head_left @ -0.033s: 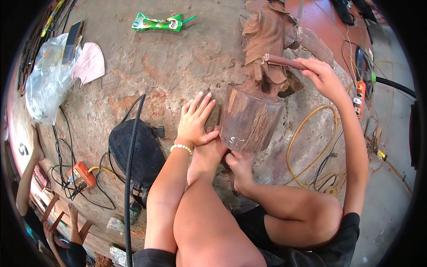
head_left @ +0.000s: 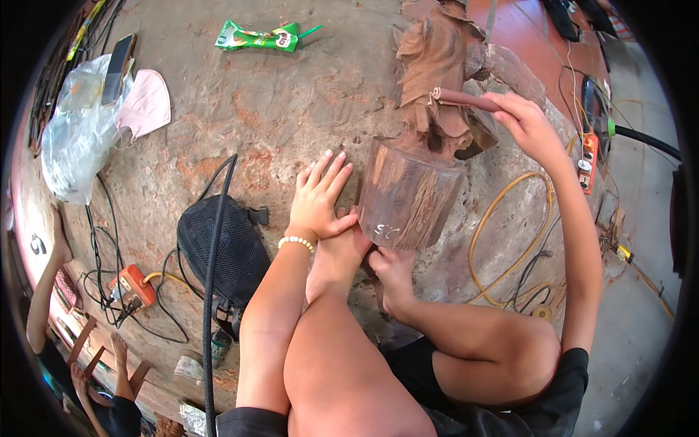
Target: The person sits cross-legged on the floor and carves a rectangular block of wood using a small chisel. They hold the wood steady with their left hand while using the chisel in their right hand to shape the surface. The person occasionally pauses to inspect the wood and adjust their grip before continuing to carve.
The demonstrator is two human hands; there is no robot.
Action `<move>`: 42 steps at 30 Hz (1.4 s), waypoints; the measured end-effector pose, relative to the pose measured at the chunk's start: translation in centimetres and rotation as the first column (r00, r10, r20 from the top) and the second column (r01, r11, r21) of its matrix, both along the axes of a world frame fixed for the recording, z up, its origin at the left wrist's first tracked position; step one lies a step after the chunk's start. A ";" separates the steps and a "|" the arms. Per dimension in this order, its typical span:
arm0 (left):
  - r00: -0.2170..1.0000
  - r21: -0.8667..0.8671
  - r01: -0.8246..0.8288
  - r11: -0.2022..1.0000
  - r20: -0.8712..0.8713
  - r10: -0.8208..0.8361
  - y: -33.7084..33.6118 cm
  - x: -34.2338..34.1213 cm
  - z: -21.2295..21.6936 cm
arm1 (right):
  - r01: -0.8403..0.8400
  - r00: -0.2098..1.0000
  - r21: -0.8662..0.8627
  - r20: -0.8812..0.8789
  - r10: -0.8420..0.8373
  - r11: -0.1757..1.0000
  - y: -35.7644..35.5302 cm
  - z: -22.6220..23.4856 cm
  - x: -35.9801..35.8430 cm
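Note:
My right hand (head_left: 526,124) is closed around the end of a rolled-up piece of brown sandpaper (head_left: 466,100). Its far end, with curled layers showing, lies over a carved wooden sculpture (head_left: 435,62); whether it touches the wood I cannot tell. The sculpture lies on the ground with its flowing carved part away from me. Its thick, uncarved base block (head_left: 411,193) points toward my feet, and pale marks show near its lower end. Fingers spread, my left hand (head_left: 320,193) rests flat by my foot, left of the block. A beaded bracelet (head_left: 297,241) circles that wrist.
A black mesh bag (head_left: 224,247) and a black cable lie left of my arm. Orange power strips (head_left: 135,285) stand at both sides. Beyond are a pink mask (head_left: 145,102), a phone (head_left: 119,69) on plastic, and a green wrapper (head_left: 258,36). Yellow hose (head_left: 480,233) loops right. Another person sits lower left.

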State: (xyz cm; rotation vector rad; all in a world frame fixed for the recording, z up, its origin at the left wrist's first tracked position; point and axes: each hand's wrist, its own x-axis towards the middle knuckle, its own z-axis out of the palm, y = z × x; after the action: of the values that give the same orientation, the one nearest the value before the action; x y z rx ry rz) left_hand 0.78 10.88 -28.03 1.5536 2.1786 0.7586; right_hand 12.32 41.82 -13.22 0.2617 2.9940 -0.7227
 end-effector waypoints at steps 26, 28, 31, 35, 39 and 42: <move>1.000 0.052 -0.028 0.998 -0.003 0.028 0.0 0.1 0.1 | 0.084 0.993 0.177 0.071 -0.098 0.981 -1.4 -1.0 0.8; 0.999 0.053 -0.033 0.998 0.005 0.033 0.1 0.2 0.0 | 0.109 0.990 0.125 0.080 -0.119 0.986 -1.6 -1.5 0.9; 1.000 0.047 -0.019 0.999 -0.001 0.019 0.2 0.1 0.0 | 0.151 0.982 0.127 0.092 -0.163 0.980 -1.8 -1.9 1.2; 1.000 0.061 -0.006 0.998 -0.022 0.007 0.3 -0.1 0.2 | 0.255 0.946 0.159 0.161 -0.280 0.954 -3.6 -0.7 0.9; 0.998 0.048 0.028 0.998 -0.055 -0.025 0.2 0.1 1.1 | 0.344 0.921 0.066 0.173 -0.350 0.937 -5.2 -0.4 0.9; 0.995 0.042 0.095 0.995 -0.002 -0.095 0.9 -0.6 3.5 | 0.314 0.910 0.110 0.248 -0.332 0.943 -5.2 0.7 0.4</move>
State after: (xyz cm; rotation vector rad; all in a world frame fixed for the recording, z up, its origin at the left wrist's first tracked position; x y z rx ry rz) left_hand 0.17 11.75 -24.57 1.6653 2.0844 0.7790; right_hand 12.76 36.59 -12.49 0.8059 2.7490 -0.5537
